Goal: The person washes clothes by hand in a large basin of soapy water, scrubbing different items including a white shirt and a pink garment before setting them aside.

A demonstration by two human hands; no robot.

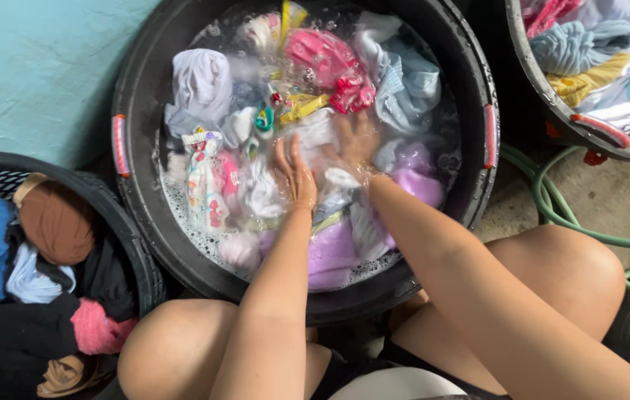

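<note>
A big black tub (pixel 144 89) full of soapy water holds several soaking clothes: white, pink, purple and pale blue pieces. My left hand (pixel 296 174) and my right hand (pixel 357 141) are both pressed into a wet white garment (pixel 318 137) at the tub's middle, fingers partly under the water. A pink garment (pixel 322 52) floats just beyond the hands. A purple one (pixel 333 252) lies near my wrists.
At the left stands a black basket (pixel 118 222) with dark, brown, blue and pink clothes. A second tub (pixel 552 104) of clothes is at the top right. A green hose (pixel 559 215) coils on the concrete floor at right. My bare knees are below.
</note>
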